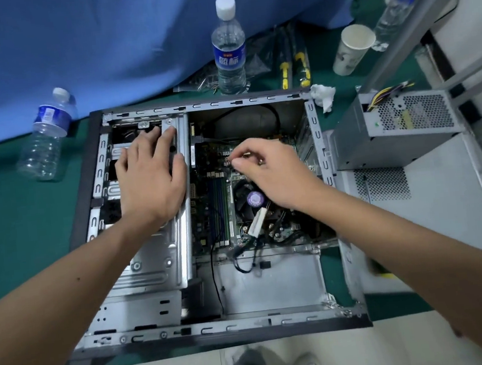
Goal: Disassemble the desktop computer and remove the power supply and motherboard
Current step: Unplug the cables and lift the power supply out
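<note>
Two of my right hand (274, 173) fingers (239, 164) pinch something too small to identify over the green motherboard (221, 202), probably a screw or connector I'm freeing. My left hand (150, 173) lies flat, fingers straight and gripping nothing, on the silver metal drive cage (153, 264), likely steadying the open grey computer case (313, 116). The board sits inside; the grey perforated power supply (399, 126) is already out, on the tabletop to the right. The clear water bottle (229, 48) has a blue label with unreadable characters.
</note>
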### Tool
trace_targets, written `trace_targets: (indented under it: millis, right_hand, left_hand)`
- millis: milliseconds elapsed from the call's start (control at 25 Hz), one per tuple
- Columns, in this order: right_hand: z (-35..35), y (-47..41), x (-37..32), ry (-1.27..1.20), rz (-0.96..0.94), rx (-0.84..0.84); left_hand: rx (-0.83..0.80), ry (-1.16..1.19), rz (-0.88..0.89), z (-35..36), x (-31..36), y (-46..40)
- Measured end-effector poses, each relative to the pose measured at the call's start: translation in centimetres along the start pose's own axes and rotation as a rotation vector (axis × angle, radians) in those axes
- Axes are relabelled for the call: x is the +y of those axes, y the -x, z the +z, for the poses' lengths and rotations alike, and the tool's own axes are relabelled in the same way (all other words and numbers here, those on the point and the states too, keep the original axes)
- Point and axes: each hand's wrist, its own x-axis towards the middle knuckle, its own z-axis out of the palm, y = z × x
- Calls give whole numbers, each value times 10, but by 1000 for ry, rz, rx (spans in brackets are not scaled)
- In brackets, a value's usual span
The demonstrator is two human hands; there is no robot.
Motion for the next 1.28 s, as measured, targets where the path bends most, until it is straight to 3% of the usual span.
trace_targets:
  millis: [440,640,760,840,920,1000,1120,1200,1280]
  right_hand:
    - [-44,-8,-49,-516,413,235]
    - [-54,-2,-75,-528,438,354]
    - [-63,1,-87,-522,423,421]
    - [-68,3,-96,-512,401,448]
    - [-69,3,-104,-540,403,474]
    - [-66,0,-111,-646,422,494]
    - [-65,0,-116,-880,476,530]
    - [-67,9,-116,-902,516,554]
    - [-69,22,-115,-852,576,451]
  left_hand:
    - [-81,19,2,-8,1,0]
    - [-196,76,-5,-20,1,-2]
    - [-329,468,-70,-54,8,-4]
    - [-498,807,36,-87,23,-2]
    - [-658,873,245,-112,50,9]
    - [-615,821,344,-116,72,19]
    - [-504,950,157,-121,82,22]
    - [-516,1064,24,-128,73,19]
    - [-542,1221,-33,-136,65,18]
